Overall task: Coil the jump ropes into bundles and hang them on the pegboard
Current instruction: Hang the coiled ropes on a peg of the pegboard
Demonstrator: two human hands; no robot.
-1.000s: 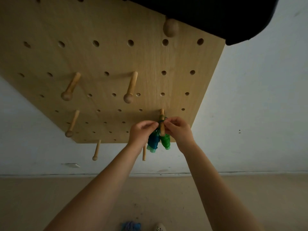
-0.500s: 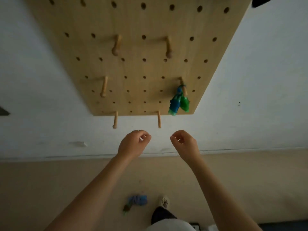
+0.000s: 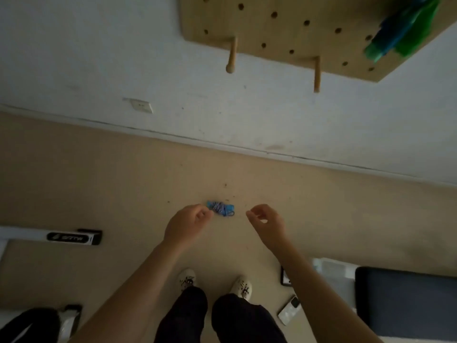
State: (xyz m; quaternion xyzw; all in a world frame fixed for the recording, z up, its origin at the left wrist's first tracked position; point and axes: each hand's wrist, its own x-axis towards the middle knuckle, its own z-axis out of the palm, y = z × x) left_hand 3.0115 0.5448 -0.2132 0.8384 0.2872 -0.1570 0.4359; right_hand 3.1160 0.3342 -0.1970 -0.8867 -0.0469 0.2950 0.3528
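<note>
down on the tan floor [image 3: 103, 174] lies a small blue and white jump rope bundle [image 3: 220, 209], coiled up tight, a little way out from the wall [image 3: 74, 58] and in front of the person's two white shoes [image 3: 187, 279]. the left hand [image 3: 186, 222] hangs above it in the view with its fingers loosely curled and holding nothing; its fingertips overlap the bundle's left end in the picture, but whether they touch it cannot be told. the right hand [image 3: 265, 222] is apart from the left, to the right of the bundle, fingers likewise loosely curled round nothing. up at the top right, a second bundle in blue and green [image 3: 405, 30] hangs on the wooden pegboard [image 3: 284, 33], blurred and partly cut by the edge. two bare wooden pegs [image 3: 231, 56] stick out of the board's lowest row. a white wall socket [image 3: 141, 105] sits low on the wall at left. on the floor near the right shoe lies a phone [image 3: 288, 311], and a dark cushion [image 3: 405, 300] fills the lower right corner. a white bar with a black label [image 3: 69, 237] lies at left.
</note>
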